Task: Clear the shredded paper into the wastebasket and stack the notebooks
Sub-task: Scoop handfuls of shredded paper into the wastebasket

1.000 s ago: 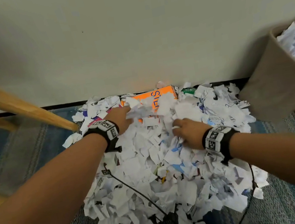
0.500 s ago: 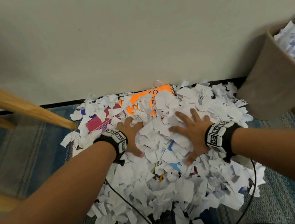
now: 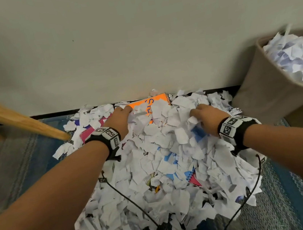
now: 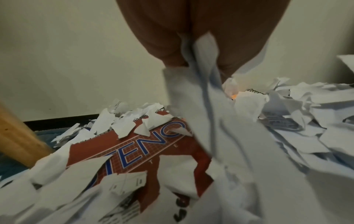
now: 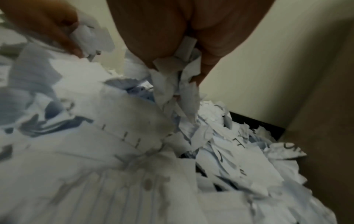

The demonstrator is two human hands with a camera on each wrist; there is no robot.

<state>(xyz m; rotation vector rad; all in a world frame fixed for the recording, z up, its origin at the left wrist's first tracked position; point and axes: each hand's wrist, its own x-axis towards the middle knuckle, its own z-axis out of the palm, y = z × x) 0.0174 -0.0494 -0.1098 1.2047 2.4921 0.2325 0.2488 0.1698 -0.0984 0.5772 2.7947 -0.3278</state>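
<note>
A wide heap of shredded paper [image 3: 155,164] covers the rug against the wall. At its far edge an orange spiral notebook [image 3: 146,104] shows, and a red notebook [image 3: 87,134] marked STENO [image 4: 134,151] lies half buried at the left. A third pink corner [image 3: 195,180] pokes out mid-heap. My left hand [image 3: 125,114] digs in beside the orange notebook, its fingers [image 4: 172,50] curled round scraps. My right hand [image 3: 196,114] grips a bunch of scraps [image 5: 176,84] at the heap's right side. The tan wastebasket [image 3: 259,92] stands at the right, full of paper [image 3: 301,55].
A slanted wooden leg [image 3: 17,121] meets the floor at the heap's left edge. Black cables [image 3: 128,197] from my wristbands trail over the paper toward me. The blue striped rug [image 3: 13,158] lies bare to the left, and the wall closes the far side.
Both hands lay flat with spread fingers on the heap; now they have slid toward the wall and curled into the scraps.
</note>
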